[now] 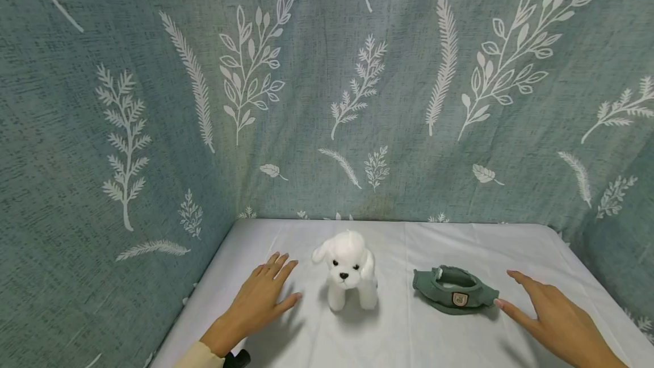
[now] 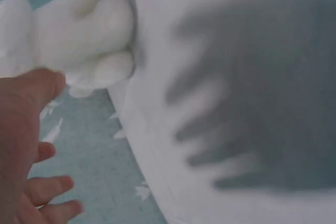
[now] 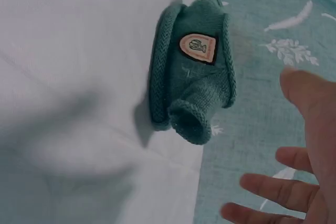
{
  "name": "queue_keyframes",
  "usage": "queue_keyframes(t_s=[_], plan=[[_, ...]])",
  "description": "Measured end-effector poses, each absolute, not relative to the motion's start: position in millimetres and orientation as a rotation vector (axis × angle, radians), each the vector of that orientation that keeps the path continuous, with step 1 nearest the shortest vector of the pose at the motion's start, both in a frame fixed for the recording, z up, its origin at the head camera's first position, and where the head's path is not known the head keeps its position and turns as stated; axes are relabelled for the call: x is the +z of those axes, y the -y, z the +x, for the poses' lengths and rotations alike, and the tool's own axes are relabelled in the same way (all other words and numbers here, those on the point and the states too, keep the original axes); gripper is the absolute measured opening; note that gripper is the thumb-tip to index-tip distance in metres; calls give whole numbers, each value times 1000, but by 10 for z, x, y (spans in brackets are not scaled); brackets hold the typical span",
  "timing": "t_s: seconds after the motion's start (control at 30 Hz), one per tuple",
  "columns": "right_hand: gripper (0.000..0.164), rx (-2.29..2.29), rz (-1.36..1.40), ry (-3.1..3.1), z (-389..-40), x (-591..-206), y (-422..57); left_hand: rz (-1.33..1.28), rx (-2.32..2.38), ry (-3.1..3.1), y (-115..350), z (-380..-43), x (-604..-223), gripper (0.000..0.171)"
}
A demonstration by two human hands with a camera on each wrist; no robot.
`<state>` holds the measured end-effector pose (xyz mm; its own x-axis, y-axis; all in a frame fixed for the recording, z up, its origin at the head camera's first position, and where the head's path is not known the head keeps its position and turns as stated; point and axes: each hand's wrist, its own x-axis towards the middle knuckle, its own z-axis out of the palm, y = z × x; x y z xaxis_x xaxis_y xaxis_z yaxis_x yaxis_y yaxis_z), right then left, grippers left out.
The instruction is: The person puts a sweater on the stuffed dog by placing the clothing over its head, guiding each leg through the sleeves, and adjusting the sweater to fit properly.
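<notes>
A white plush dog (image 1: 349, 268) stands on the white-covered table, facing the head camera. My left hand (image 1: 260, 300) hovers to its left, fingers spread, holding nothing; in the left wrist view its thumb overlaps the dog's white body (image 2: 79, 30). To the dog's right lies a small green knitted sweater (image 1: 455, 291) with short sleeves and a tan patch (image 3: 198, 48) on it. Just right of the sweater is my right hand (image 1: 557, 317), fingers extended and grasping nothing, its thumb tip close to the near sleeve.
A white cloth (image 1: 398, 334) covers the table. Green-blue fabric (image 1: 317, 101) printed with white leaves hangs behind the table and along both sides. A black object (image 1: 237, 359) shows at my left wrist, beside the beige sleeve (image 1: 200, 356).
</notes>
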<state>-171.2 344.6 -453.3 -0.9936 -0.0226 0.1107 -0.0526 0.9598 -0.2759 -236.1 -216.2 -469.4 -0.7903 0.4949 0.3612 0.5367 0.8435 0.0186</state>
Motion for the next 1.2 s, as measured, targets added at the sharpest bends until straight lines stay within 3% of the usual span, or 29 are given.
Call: queue_keyframes(t_s=[0.13, 0.23, 0.63, 1.2], plan=[[77, 507, 57, 2997, -1693, -4523, -3422, -769, -371, 2749, 2100, -2354, -4665, 43], [72, 606, 43, 3013, -1703, -4511, -3413, -778, -642, 2871, 2051, -2373, -4648, 34], [60, 877, 46, 3080, -1700, -4607, -3314, -886, -964, 2897, 1878, -2410, -4708, 20], [54, 1186, 52, 3049, -1616, -4735, -3166, -1053, -1164, 2895, 1620, -2364, -4823, 16]])
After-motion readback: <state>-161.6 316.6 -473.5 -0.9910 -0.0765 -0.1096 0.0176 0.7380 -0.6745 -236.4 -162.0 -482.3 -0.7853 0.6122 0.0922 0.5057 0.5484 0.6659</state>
